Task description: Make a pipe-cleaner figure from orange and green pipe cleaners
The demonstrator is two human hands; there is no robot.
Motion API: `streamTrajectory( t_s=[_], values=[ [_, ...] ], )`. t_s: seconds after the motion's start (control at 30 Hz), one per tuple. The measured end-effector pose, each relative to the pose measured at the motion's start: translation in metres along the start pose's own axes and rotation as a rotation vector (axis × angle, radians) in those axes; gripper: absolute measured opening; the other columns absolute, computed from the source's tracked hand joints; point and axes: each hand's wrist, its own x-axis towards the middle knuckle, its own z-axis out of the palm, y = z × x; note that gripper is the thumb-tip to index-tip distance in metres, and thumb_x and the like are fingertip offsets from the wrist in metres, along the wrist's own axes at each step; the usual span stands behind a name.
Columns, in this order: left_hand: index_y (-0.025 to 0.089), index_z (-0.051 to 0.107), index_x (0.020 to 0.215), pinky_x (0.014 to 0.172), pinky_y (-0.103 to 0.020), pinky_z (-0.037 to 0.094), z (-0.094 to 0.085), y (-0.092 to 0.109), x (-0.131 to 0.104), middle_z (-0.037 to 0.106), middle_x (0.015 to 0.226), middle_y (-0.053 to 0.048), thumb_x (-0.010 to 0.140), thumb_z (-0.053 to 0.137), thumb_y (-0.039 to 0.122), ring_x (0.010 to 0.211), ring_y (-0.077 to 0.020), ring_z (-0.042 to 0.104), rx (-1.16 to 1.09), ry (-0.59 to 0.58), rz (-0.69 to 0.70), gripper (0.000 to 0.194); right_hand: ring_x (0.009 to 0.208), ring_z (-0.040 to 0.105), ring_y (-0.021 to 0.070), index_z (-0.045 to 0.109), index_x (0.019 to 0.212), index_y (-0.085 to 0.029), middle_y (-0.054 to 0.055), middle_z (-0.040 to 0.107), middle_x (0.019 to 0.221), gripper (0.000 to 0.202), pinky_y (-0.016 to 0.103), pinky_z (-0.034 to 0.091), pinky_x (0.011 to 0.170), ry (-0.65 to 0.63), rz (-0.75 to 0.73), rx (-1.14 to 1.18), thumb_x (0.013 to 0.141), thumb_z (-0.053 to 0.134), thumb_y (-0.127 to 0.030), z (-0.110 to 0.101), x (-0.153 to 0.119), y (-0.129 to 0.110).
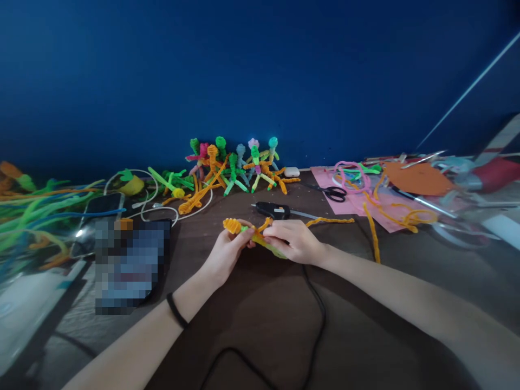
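Observation:
Between both hands is a pipe cleaner figure [233, 226] with a coiled orange head and a yellow-green body. My left hand [232, 246] pinches it just below the head. With fingers closed, my right hand [294, 242] grips an orange pipe cleaner [266, 223] at the figure's body; part of the body is hidden by the fingers. Just beyond the hands lies a black glue gun [273, 209] with a clear glue stick in its back. A loose orange pipe cleaner [331, 220] rests right of it.
Several finished pipe cleaner figures [233, 172] stand against the blue wall. Black scissors [335, 193] lie on pink paper [325, 179] at the right. Bundled pipe cleaners [36, 216] and a phone [99, 208] are at the left. A black cord [323, 314] runs across the table front.

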Motion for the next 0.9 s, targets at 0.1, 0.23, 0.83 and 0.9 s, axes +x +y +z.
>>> streamTrajectory(
  t_s=[0.1,0.23,0.83,0.9],
  values=[
    [0.015,0.061,0.073,0.055,-0.019,0.038,0.0,-0.0029,0.0013,0.055,0.062,0.003,0.064,0.07,0.026,0.055,-0.0062,0.049,0.006,-0.002,0.002,0.017,0.062,0.057,0.0106,0.057,0.082,-0.015,0.004,0.064,0.071,0.011,0.02,0.044,0.059,0.003,0.005,0.005,0.084,0.047,-0.018,-0.0002,-0.003,0.0016],
    [0.015,0.061,0.073,0.052,-0.02,0.037,0.0001,-0.006,0.0022,0.054,0.06,0.003,0.065,0.069,0.028,0.054,-0.0065,0.047,0.032,-0.006,0.003,0.017,0.064,0.06,0.011,0.059,0.084,-0.015,0.004,0.066,0.074,0.011,0.021,0.046,0.062,0.007,0.008,0.018,0.084,0.048,-0.019,0.0005,-0.0076,0.0034],
    [0.016,0.06,0.064,0.058,-0.021,0.038,0.0033,-0.0006,0.0012,0.052,0.064,0.003,0.062,0.066,0.022,0.063,-0.0089,0.047,0.035,-0.037,-0.107,0.009,0.066,0.055,0.0122,0.061,0.077,-0.015,0.004,0.061,0.068,0.017,0.024,0.046,0.066,-0.072,0.038,0.111,0.085,0.048,-0.022,-0.0014,-0.0103,0.0086],
    [0.016,0.059,0.061,0.057,-0.02,0.036,0.0029,0.0008,0.0007,0.05,0.061,0.003,0.063,0.066,0.021,0.06,-0.0084,0.045,0.06,-0.083,-0.117,0.009,0.062,0.051,0.0125,0.061,0.074,-0.015,0.003,0.057,0.062,0.018,0.025,0.045,0.064,-0.07,0.039,0.093,0.085,0.048,-0.023,-0.0008,-0.0102,0.0095]
  ],
)
